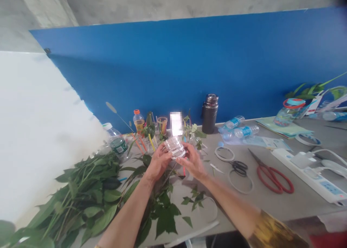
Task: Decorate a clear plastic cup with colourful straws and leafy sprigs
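Note:
Between both hands is a clear plastic cup-like piece [175, 146], tilted, with a white strip round its lower part; it may be a cut bottle section. My left hand [158, 161] grips its left side, the thumb at its lower edge. On the other side my right hand [193, 161] has its fingers on the piece and the thumb below. Green leafy cuttings [165, 212] lie on the table under my forearms. Just behind the hands stand clear containers with straws and stems, partly hidden by the piece and a blurred bright patch.
A large pile of leaves [78, 193] covers the left side. A dark thermos [210, 114] and an orange-capped bottle [138, 121] stand at the back. Red-handled scissors [271, 174], black-handled scissors [239, 167], tape roll [225, 154] and power strip [309, 175] lie on the right.

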`<state>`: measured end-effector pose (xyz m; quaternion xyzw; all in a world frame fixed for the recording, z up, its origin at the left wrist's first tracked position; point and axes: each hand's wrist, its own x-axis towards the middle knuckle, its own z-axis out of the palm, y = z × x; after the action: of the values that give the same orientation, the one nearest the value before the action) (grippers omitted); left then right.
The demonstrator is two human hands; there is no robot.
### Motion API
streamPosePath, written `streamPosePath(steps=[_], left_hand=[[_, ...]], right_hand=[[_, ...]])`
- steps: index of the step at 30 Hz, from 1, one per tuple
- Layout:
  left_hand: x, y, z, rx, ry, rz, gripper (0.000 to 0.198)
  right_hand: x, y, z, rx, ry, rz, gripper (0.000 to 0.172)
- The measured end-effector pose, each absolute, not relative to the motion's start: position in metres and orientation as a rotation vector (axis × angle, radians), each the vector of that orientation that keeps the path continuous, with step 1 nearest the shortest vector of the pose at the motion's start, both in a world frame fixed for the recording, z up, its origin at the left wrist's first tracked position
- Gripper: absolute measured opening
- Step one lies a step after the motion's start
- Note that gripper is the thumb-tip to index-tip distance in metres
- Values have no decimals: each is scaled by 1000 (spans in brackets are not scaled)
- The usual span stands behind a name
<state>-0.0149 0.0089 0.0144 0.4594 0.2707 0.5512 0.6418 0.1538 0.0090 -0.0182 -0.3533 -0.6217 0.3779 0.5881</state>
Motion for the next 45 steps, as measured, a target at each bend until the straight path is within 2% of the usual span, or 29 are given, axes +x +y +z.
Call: streamPosePath(steps=[6,12,23,45], left_hand=[[-15,11,9,1098,769,1335,45],[-10,6,9,1448,1219,1486,18],[-3,-6,15,1797,1308,1467,19],[-4,-10,16,1982,1376,1457,16]], right_hand=[[152,6,-9,-848,-1502,950,39],[146,12,-15,-1008,-1386,860,47],[146,10,-24,-1081,-1379,784,66],[145,5,-19,-1102,-1387,764,55]])
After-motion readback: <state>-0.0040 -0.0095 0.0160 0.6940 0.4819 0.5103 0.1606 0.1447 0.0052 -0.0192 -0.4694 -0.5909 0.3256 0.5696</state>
